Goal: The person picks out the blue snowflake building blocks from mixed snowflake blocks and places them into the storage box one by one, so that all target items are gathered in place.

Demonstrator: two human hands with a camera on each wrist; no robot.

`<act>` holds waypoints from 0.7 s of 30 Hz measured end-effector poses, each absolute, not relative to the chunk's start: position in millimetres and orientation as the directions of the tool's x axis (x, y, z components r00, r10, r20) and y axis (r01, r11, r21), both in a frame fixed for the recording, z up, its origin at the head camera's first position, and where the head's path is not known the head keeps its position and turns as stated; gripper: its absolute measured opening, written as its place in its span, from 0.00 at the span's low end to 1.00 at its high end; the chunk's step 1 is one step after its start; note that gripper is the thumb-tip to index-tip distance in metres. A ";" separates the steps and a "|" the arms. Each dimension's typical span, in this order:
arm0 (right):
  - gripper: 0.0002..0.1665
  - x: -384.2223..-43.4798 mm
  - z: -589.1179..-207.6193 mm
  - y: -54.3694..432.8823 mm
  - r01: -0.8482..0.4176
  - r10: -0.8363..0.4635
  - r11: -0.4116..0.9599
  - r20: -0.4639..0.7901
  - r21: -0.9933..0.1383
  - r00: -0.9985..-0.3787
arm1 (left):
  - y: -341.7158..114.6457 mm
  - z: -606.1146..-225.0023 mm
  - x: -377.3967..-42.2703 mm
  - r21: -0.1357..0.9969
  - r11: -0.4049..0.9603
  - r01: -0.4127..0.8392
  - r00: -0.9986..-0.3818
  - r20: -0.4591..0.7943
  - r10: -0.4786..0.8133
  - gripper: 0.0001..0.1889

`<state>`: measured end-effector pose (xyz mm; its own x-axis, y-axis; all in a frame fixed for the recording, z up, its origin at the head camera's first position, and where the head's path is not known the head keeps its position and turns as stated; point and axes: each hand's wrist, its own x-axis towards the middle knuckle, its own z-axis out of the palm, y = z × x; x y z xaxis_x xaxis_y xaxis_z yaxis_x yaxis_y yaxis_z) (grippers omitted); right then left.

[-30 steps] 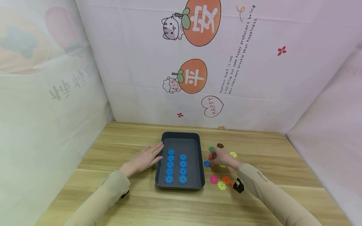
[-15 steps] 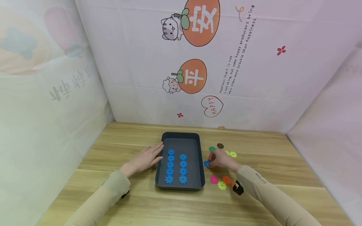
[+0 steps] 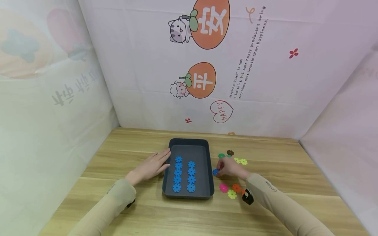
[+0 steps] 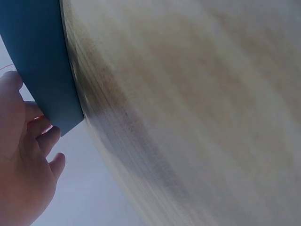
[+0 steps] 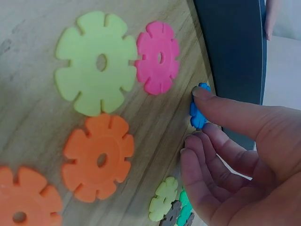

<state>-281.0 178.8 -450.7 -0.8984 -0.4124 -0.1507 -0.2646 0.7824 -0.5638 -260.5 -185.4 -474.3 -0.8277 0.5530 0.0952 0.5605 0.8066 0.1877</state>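
Observation:
My left hand point(image 3: 150, 166) lies with straight fingers on the left rim of a dark grey tray point(image 3: 185, 194). In the left wrist view its fingers point(image 4: 49, 139) are at the tray's outer wall point(image 4: 44, 61). Just right of the tray, my right hand point(image 3: 232, 167) pinches a blue snowflake disc point(image 5: 199, 113) between thumb and fingers, low over the table. Inside the tray, several blue snowflake discs point(image 3: 177, 172) form a left column, and several more blue discs point(image 3: 191, 171) form a shorter column beside it.
Loose discs surround my right hand: pink point(image 3: 223, 187), orange point(image 3: 236, 187), yellow-green point(image 3: 232, 194), green point(image 3: 221, 155) and brown point(image 3: 230, 152). Another yellow-green disc point(image 3: 243, 162) lies behind the hand. A printed cloth wall point(image 3: 147, 108) rises behind the wooden table point(image 3: 141, 209).
My right hand has shifted slightly left and taken the blue disc between thumb and fingers. The orange piece by its fingertips is now covered. My left hand stays on the rim.

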 end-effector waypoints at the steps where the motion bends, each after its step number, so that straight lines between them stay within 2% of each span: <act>1: 0.14 -281.1 -450.2 178.9 -0.271 -0.418 0.782 -0.150 -0.561 -0.896 | -185.3 -474.0 -260.4 0.188 0.806 0.561 -0.827 0.095 0.554 0.32; 9: 0.15 -284.4 -450.9 183.7 -0.276 -0.439 0.764 -0.156 -0.583 -0.885 | -184.1 -472.6 -259.9 0.193 0.806 0.560 -0.828 0.089 0.554 0.33; 21: 0.02 -287.4 -445.7 191.5 -0.236 -0.467 0.696 -0.177 -0.678 -0.867 | -184.7 -474.5 -260.8 0.186 0.800 0.570 -0.821 0.103 0.561 0.32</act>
<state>-287.4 191.5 -445.7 -0.8665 -0.4666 -0.1772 -0.2360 0.6960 -0.6782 -260.8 -184.7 -474.5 -0.8214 0.5609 0.1029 0.5699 0.8004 0.1858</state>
